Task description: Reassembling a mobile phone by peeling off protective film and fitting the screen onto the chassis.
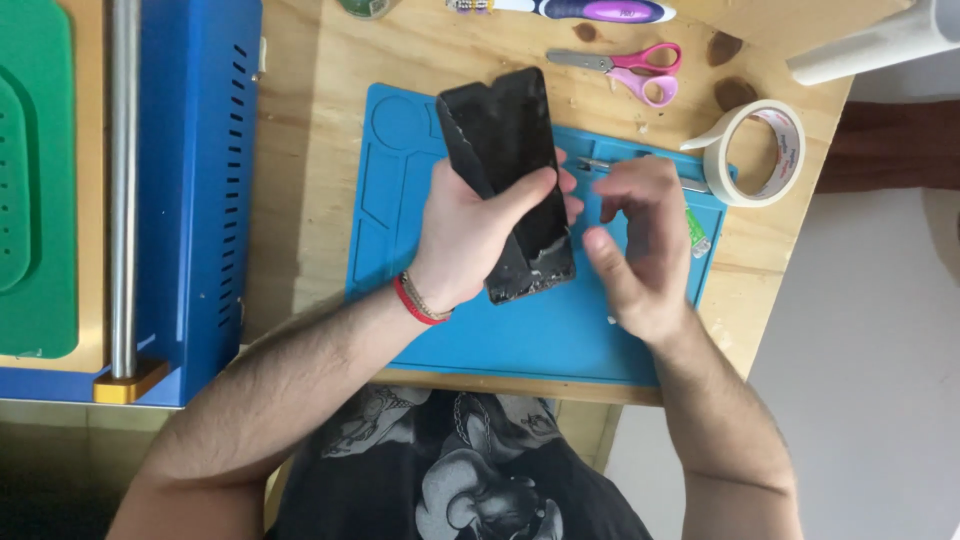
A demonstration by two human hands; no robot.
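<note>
Phone (510,180) gripped in left hand (470,235); right hand (640,250) half-curled, empty; scissors (625,70), tape roll (760,150) beyond.

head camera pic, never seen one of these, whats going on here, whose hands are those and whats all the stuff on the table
The one picture comes from a camera on a person's head, looking down at their own two bare hands; there is no machine arm. The left hand, with a red band at the wrist, grips a dark phone with a cracked screen; a second dark panel fans out behind it. The right hand is beside the phone, fingers bent, holding nothing that shows. Under them lies a blue mat on a wooden table. Farther back lie pink scissors, a tape roll and a purple-and-white tool. To the left stands a blue machine.
</note>
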